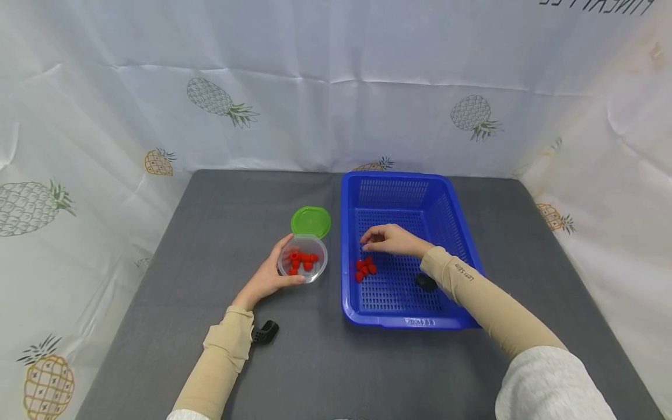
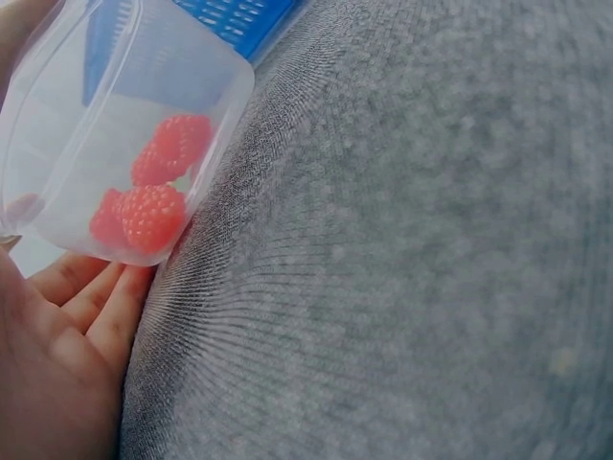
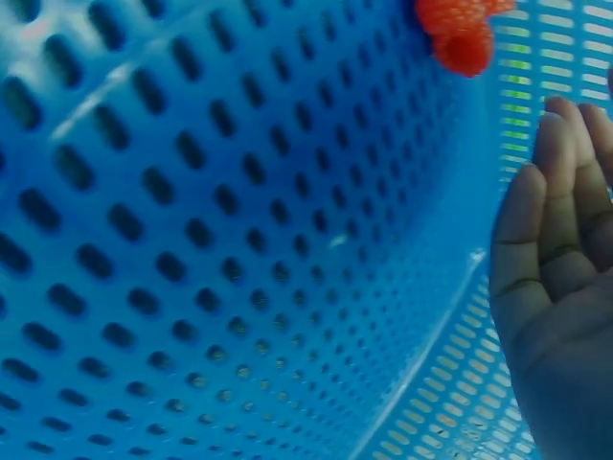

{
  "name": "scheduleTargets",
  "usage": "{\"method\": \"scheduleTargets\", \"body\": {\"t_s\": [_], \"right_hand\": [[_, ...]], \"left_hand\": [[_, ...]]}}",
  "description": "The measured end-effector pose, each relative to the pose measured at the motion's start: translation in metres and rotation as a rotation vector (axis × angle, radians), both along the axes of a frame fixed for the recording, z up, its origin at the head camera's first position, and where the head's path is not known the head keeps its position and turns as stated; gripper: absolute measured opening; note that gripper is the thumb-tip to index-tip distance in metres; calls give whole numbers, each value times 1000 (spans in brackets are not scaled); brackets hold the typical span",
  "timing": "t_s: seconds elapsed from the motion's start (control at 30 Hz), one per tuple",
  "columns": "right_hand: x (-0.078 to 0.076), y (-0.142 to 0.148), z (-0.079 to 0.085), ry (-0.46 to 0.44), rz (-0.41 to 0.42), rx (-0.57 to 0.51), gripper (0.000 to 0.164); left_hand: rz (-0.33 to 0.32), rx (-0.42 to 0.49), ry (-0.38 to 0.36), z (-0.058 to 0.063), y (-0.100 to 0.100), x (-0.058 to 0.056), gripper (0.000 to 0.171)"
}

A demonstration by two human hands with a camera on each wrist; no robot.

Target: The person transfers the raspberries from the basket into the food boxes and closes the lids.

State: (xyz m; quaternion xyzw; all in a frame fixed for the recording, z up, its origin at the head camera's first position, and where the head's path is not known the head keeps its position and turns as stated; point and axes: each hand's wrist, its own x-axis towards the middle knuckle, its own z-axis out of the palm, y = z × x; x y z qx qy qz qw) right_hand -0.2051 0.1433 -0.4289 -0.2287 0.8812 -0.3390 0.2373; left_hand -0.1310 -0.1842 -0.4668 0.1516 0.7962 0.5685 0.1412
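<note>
My left hand [image 1: 266, 274] grips a clear round plastic tub [image 1: 317, 269], thumb on the near side and fingers around the far side. Several red raspberries [image 1: 307, 265] lie in the tub; the left wrist view shows their bumpy skin through its wall. The right hand [image 1: 395, 240] hovers inside the blue plastic basket [image 1: 412, 322], palm down in the head view. Its fingers are loosely bent, and nothing shows between them in the right wrist view, where the thumb is mostly cut off. Just below it, a small group of raspberries [image 1: 364, 270] rests on the basket floor.
A green round lid [image 1: 311, 222] lies on the grey tabletop [image 1: 220, 233] behind the tub. Black wrist devices [image 1: 266, 332] show at both forearms. Slotted basket walls rise around the right hand, and a white pineapple-print cloth [image 1: 336, 116] hangs behind the table.
</note>
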Motion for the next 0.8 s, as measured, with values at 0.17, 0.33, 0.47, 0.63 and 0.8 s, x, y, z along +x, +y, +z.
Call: {"method": "scheduleTargets", "body": {"t_s": [0.17,0.33,0.47,0.63,0.8], "right_hand": [[-2,4,-6,-15,37,62,28],[-4,6,-10,-34,52,90,29],[-4,7,-15,-60,87,111,30],[-3,7,-19,-92,112,117,28],[-2,9,-18,-75,119,123,24]], "left_hand": [[2,-4,-1,1,1,0,96],[3,1,2,2,1,1,96],[3,7,-3,3,2,1,96],[2,10,-15,2,1,1,97],[6,4,-26,4,1,0,96]]}}
